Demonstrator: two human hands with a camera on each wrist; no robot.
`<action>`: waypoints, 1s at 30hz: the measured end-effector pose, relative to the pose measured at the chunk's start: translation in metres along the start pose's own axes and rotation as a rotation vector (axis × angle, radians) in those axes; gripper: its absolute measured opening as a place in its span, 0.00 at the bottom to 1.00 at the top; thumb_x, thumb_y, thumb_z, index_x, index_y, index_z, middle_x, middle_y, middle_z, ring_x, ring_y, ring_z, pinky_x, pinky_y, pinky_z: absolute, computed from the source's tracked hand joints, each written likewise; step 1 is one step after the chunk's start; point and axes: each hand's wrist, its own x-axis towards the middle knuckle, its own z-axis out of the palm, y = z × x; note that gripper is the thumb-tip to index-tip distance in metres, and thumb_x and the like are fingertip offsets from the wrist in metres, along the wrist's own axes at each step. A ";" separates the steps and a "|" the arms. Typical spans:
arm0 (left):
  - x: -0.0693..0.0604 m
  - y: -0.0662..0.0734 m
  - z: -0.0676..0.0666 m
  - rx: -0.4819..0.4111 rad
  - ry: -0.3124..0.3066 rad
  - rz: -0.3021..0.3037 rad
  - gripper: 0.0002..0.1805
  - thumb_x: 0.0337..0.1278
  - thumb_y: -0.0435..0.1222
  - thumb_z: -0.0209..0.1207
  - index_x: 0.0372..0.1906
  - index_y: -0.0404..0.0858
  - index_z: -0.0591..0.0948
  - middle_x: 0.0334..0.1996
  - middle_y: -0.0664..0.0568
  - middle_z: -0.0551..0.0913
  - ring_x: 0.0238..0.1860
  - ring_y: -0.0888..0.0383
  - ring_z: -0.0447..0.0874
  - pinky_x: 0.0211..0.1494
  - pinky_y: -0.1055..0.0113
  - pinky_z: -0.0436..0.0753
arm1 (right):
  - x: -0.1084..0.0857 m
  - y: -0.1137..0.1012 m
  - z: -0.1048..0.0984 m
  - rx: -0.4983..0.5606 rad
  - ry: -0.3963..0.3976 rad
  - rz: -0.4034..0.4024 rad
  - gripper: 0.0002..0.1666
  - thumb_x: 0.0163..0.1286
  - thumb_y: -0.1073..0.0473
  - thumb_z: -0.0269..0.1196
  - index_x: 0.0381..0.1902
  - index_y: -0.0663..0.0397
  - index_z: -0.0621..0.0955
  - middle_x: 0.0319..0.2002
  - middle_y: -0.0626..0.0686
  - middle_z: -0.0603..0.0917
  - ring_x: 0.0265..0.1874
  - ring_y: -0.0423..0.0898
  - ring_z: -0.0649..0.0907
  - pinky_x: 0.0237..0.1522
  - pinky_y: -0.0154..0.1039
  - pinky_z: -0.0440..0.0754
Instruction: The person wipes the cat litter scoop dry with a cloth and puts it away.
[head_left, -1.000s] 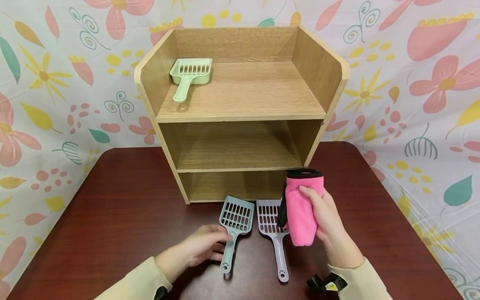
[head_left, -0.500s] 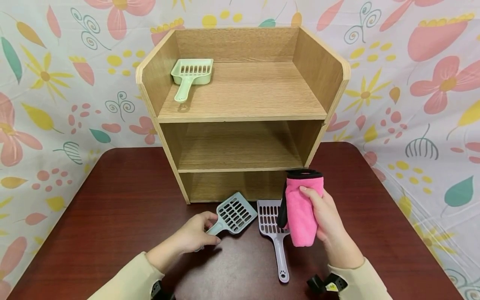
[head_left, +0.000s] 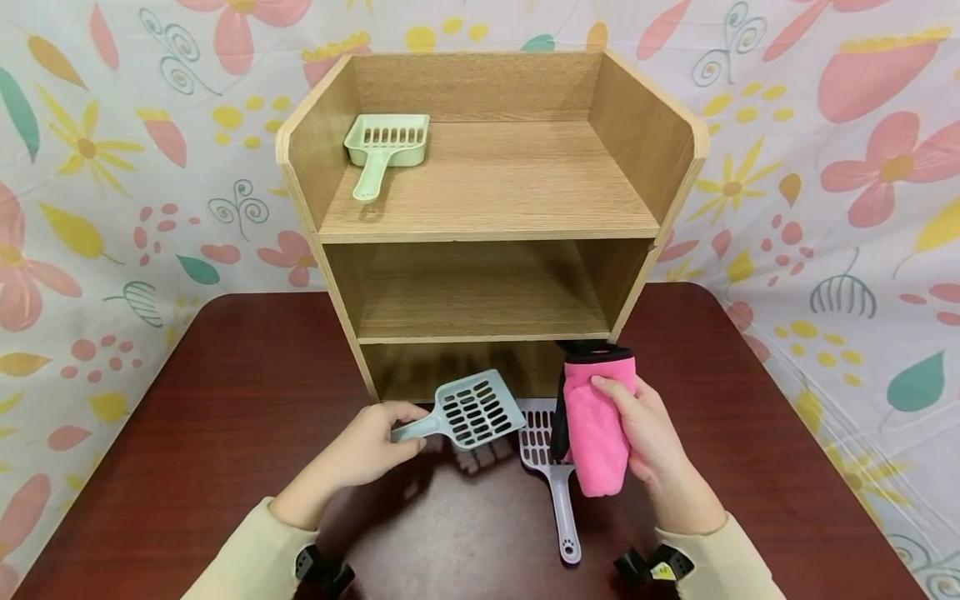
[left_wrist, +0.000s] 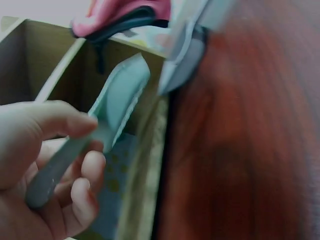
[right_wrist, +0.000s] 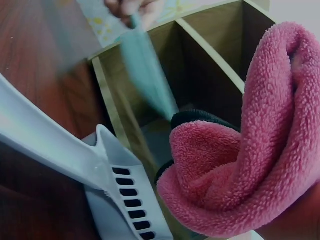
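At seven o'clock, left hand (head_left: pixel 369 443): curled, pinching the blue-grey scoop (head_left: pixel 465 412).
Right hand (head_left: pixel 651 433): at four, gripping a fuzzy pink pouch (head_left: pixel 596 432).
Blue-grey scoop: at six, we see it slotted, above the table (head_left: pixel 465 533).
Top shelf (head_left: pixel 510 179): green scoop (head_left: pixel 384 152), eleven o'clock.

Bright head view, dimmer wrist views, right one blurring held scoop (right_wrist: pixel 145 72)

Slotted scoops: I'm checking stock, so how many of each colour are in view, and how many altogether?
Pale green scoop: 1, on the top shelf
Blue-grey scoop: 1, in the left hand
Lilac scoop: 1, on the table
Total: 3 scoops
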 end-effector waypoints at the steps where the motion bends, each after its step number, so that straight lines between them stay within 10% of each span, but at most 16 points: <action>1: 0.000 0.002 -0.002 -0.023 -0.003 0.022 0.12 0.50 0.32 0.62 0.43 0.40 0.83 0.32 0.55 0.83 0.27 0.68 0.75 0.32 0.74 0.75 | 0.000 0.001 0.000 -0.001 0.000 -0.007 0.07 0.71 0.55 0.56 0.44 0.47 0.73 0.28 0.45 0.85 0.26 0.43 0.85 0.31 0.40 0.84; 23: 0.014 0.033 0.007 -0.063 -0.031 0.264 0.17 0.47 0.32 0.63 0.46 0.42 0.84 0.36 0.58 0.85 0.37 0.66 0.77 0.42 0.73 0.77 | 0.000 0.008 0.009 0.001 -0.094 0.175 0.21 0.71 0.37 0.47 0.44 0.43 0.76 0.34 0.45 0.85 0.34 0.42 0.85 0.41 0.40 0.83; 30: 0.022 0.037 0.012 0.051 0.009 0.341 0.17 0.48 0.32 0.62 0.47 0.41 0.84 0.32 0.59 0.82 0.31 0.68 0.74 0.37 0.75 0.76 | 0.000 0.008 0.017 0.010 -0.133 0.071 0.16 0.75 0.41 0.42 0.48 0.37 0.71 0.33 0.40 0.82 0.32 0.35 0.81 0.38 0.31 0.79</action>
